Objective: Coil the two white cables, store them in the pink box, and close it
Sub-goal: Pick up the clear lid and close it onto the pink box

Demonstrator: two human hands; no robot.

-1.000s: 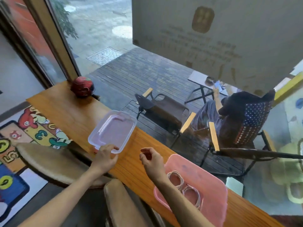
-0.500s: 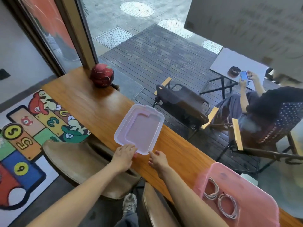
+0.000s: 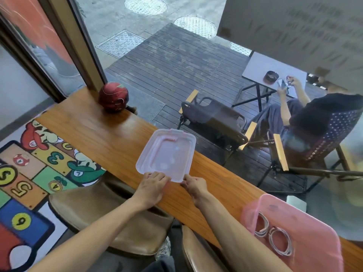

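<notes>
Both hands are on the near edge of the clear lid (image 3: 166, 154), which sits over the wooden counter (image 3: 102, 138) by the window. The left hand (image 3: 151, 186) pinches the lid's near left corner, fingers curled over the rim; the right hand (image 3: 194, 186) grips the near right corner the same way. Whether the lid lies flat on the wood or is raised a little I cannot tell. Off to the right, well apart from the lid, the pink box (image 3: 306, 228) stands open at the counter's near end, and the two white cables (image 3: 275, 235) lie coiled inside it, side by side against its near left wall. A red round ornament (image 3: 113, 99) rests at the far left end of the counter against the glass. Brown stools (image 3: 110, 216) stand tucked beneath the counter's edge.
</notes>
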